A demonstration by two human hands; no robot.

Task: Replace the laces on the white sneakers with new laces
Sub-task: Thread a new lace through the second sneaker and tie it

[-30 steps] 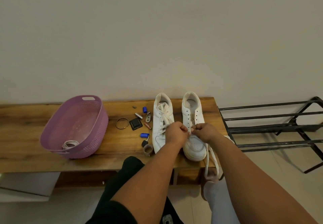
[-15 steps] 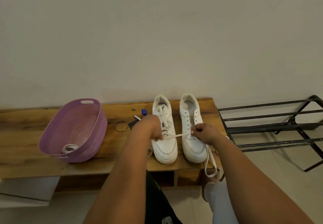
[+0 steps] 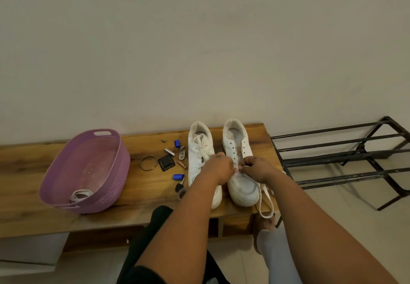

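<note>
Two white sneakers stand side by side on the wooden bench (image 3: 66, 219), toes toward me. The left sneaker (image 3: 200, 150) is fully laced with a bow. The right sneaker (image 3: 240, 186) has bare upper eyelets. My left hand (image 3: 218, 169) and my right hand (image 3: 257, 168) meet over its lower eyelets, both pinching the white lace (image 3: 264, 203) there. The rest of that lace hangs in a loop over the bench's front edge, right of the shoe. My left forearm hides the left sneaker's toe.
A purple basket (image 3: 86, 172) on the bench's left holds a coiled white lace (image 3: 79, 194). Small items lie between basket and shoes: a ring (image 3: 148, 163), a black square piece (image 3: 166, 162), blue caps (image 3: 178, 176), batteries. A black metal rack (image 3: 346, 159) stands right of the bench.
My left hand, which had pulled the lace out to the left over the left sneaker, has come back right to the right sneaker's eyelets, meeting my right hand again.
</note>
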